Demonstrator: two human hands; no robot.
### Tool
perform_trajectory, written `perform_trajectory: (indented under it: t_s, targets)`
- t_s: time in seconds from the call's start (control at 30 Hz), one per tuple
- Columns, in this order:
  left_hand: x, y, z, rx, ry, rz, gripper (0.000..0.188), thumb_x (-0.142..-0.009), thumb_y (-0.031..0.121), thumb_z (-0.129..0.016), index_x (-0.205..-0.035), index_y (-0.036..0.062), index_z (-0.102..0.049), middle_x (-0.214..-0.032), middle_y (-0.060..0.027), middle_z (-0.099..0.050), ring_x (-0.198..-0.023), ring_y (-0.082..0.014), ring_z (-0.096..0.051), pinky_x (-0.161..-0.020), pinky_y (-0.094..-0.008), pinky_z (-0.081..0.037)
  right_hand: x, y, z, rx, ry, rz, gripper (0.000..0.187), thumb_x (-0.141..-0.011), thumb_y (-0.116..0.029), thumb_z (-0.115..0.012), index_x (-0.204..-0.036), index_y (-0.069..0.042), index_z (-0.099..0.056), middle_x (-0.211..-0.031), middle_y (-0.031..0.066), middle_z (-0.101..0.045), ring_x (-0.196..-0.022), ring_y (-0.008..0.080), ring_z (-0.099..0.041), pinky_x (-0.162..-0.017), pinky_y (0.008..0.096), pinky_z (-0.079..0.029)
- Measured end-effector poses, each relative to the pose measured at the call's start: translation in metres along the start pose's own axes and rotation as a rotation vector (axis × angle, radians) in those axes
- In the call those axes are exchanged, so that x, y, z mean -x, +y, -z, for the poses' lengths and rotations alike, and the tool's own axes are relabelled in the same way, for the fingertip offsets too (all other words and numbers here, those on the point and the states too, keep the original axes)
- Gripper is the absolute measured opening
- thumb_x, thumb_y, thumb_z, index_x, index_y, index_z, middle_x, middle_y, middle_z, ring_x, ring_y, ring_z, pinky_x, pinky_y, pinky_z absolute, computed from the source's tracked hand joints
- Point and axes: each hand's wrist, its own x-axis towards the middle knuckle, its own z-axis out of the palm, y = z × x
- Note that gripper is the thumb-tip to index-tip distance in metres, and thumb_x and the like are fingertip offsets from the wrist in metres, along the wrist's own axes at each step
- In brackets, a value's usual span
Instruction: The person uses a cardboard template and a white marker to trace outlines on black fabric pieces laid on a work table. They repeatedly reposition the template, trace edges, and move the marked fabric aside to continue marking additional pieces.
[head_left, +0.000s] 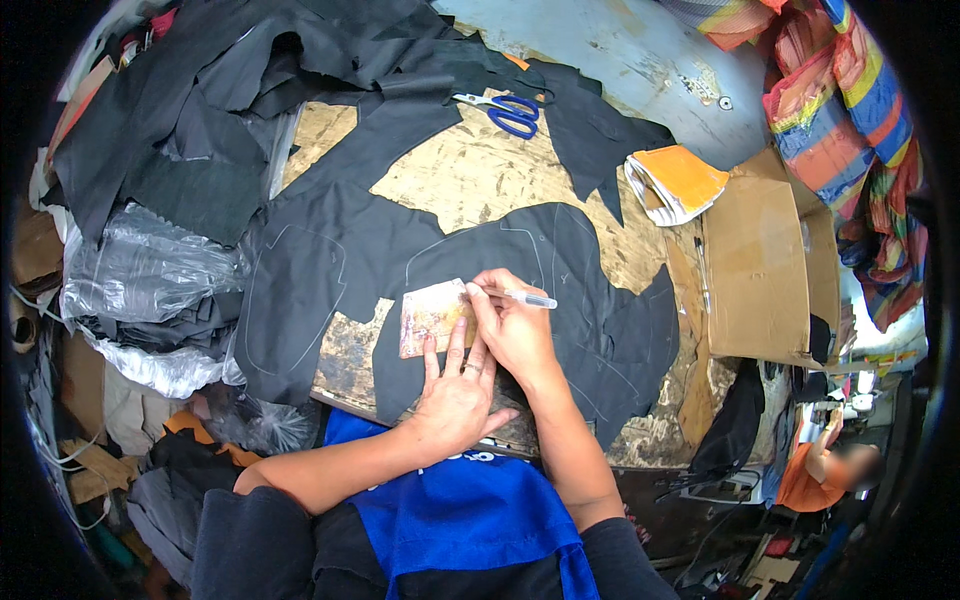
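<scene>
A sheet of black leather-like material (480,240) lies across the wooden worktable, with pale outlines drawn on it. On its near part rests a small, stained, light-coloured template (428,312) with straight edges. My left hand (457,398) lies flat over the template's lower part, fingers spread, a ring on one finger. Pinched in my right hand (512,325) is a clear pen (525,297), its tip down by the template's upper right edge. The tip itself is hidden by my fingers.
Blue-handled scissors (513,114) lie beyond the sheet. An orange-covered booklet (678,183) and a cardboard box (760,265) stand at the right. Black scraps (230,100) and plastic-wrapped material (150,290) crowd the left. Another person (815,468) is at far lower right.
</scene>
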Motion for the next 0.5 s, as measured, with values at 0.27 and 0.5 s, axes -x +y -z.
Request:
perform_trajectory:
  t_s: [0.27,0.5]
  targets:
    - [-0.008,-0.001,0.024,-0.152,-0.120,-0.021,0.088,-0.077,0.058,-0.061,-0.134,-0.0055,-0.040,-0.147,-0.0221,-0.027,-0.134,-0.0438,-0.023,-0.099,-0.0686,-0.022,0.025,0.006,0.044,0.090,0.128,-0.167,0.010,-0.084,-0.006,-0.065,-0.081,0.004,-0.062,-0.062,0.0104,-0.063,-0.054,0.0113,-0.059,-0.051,0.0251,-0.046]
    - [-0.019,-0.004,0.049,-0.139,-0.128,-0.054,0.065,-0.082,0.046,-0.060,-0.128,0.0014,-0.050,-0.138,-0.0169,-0.043,-0.124,-0.0394,-0.038,-0.090,-0.0658,-0.036,0.051,-0.006,0.044,0.240,0.141,-0.119,0.007,-0.083,-0.003,-0.062,-0.081,0.003,-0.060,-0.068,0.0177,-0.064,-0.056,0.0270,-0.063,-0.052,0.0343,-0.048]
